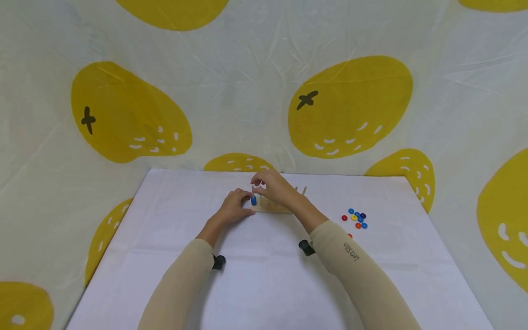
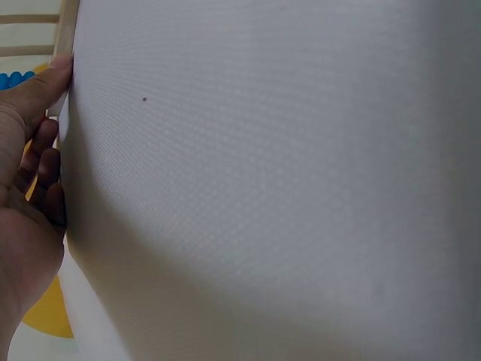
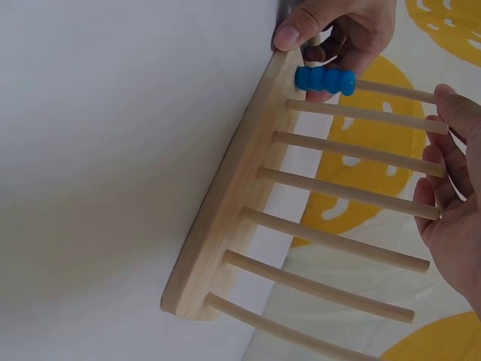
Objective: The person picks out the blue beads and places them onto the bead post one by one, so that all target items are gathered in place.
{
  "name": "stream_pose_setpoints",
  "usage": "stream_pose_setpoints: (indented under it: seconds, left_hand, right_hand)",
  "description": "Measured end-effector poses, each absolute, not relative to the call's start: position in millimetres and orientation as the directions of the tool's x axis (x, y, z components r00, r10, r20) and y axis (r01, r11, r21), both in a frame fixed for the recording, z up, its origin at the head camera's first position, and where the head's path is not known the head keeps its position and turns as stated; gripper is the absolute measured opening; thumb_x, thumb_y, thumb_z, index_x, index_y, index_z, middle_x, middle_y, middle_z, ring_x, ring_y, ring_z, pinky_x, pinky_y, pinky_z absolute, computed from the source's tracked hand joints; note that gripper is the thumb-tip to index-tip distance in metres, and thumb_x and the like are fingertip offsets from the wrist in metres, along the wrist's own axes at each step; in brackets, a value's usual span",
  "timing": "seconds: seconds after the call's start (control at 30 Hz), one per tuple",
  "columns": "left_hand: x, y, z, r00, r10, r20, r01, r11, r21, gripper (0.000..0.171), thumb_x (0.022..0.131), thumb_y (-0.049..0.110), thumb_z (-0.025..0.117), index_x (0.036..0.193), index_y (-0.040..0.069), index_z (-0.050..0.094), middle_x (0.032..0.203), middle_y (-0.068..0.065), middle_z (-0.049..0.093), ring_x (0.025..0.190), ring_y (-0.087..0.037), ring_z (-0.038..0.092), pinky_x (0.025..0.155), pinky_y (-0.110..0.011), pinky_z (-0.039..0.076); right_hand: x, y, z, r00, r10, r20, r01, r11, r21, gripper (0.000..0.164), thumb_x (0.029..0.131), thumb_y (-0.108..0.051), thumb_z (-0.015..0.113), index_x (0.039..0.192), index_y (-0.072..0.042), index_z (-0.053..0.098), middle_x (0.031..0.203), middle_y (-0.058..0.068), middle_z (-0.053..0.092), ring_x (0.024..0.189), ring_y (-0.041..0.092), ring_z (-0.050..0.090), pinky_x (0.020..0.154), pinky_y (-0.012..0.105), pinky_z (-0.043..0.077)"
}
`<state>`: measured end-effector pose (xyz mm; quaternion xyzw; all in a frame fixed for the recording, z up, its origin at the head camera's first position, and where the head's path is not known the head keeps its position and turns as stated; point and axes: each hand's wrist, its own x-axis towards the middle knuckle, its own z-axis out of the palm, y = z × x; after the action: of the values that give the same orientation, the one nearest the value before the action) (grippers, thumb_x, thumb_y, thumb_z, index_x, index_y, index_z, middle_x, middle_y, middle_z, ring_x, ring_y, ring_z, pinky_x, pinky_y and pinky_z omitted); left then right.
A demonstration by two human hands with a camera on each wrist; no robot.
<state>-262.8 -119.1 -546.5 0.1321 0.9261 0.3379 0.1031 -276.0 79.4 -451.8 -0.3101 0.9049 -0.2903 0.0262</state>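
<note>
A wooden peg rack [image 1: 270, 209] stands near the back of the table, with several thin upright pegs in a row on its base. On the leftmost peg sits a stack of blue rings [image 3: 325, 80], down against the base. My left hand [image 1: 233, 207] grips the rack's left end, its thumb on the front edge and fingers curled behind. At the top of the blue-stacked peg is my right hand [image 3: 466, 188], thumb right at the tip and loosely bent fingers behind the neighbouring peg tips. Nothing shows between its fingers.
Loose rings [image 1: 358, 225] in blue, red, yellow, orange and dark colours lie on the white tablecloth [image 1: 264, 293] right of the rack. One orange ring [image 1: 349, 235] is partly hidden by the right sleeve. A fruit-print cloth [image 1: 247, 91] hangs behind the table.
</note>
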Motion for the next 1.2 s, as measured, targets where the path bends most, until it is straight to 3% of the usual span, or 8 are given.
stream_pose_setpoints:
  seconds: [0.27,0.5,1.0,1.2]
  left_hand:
    - [-262,-119,-544,-0.94,0.335,-0.06,0.218,0.728,0.65,0.057,0.083,0.025,0.089,0.132,0.008,0.067,0.125,-0.009,0.063,0.118,-0.029,0.054,0.109,-0.045,0.045]
    - [-263,-119,-547,-0.942,0.33,-0.059,0.219,0.739,0.637,0.056,0.084,0.025,0.088,0.132,0.008,0.066,0.126,-0.009,0.062,0.118,-0.029,0.054,0.109,-0.044,0.045]
    - [-262,-119,-549,-0.945,0.317,-0.078,0.193,0.735,0.65,0.057,0.083,0.023,0.088,0.133,0.008,0.065,0.128,-0.009,0.062,0.121,-0.029,0.054,0.112,-0.045,0.042]
    - [-264,-119,-552,-0.945,0.319,-0.078,0.193,0.733,0.653,0.059,0.083,0.024,0.089,0.135,0.009,0.065,0.129,-0.008,0.062,0.123,-0.028,0.053,0.113,-0.044,0.042]
  right_hand:
    - [-267,88,-446,-0.81,-0.557,0.182,-0.55,0.617,-0.562,0.024,0.096,-0.016,0.075,0.115,-0.003,0.073,0.11,0.012,0.074,0.107,0.031,0.065,0.095,0.041,0.054]
    - [-251,103,-443,-0.817,-0.504,0.28,-0.569,0.622,-0.538,0.024,0.095,-0.018,0.076,0.116,-0.006,0.073,0.108,0.005,0.073,0.106,0.023,0.061,0.093,0.039,0.055]
    - [-204,167,-449,-0.831,-0.376,0.41,-0.555,0.614,-0.562,0.024,0.09,-0.014,0.081,0.113,-0.01,0.074,0.108,0.002,0.073,0.1,0.02,0.062,0.081,0.042,0.057]
    - [-190,198,-458,-0.86,-0.318,0.398,-0.504,0.648,-0.572,0.026,0.089,-0.012,0.082,0.113,-0.009,0.073,0.109,0.004,0.073,0.099,0.019,0.063,0.081,0.041,0.059]
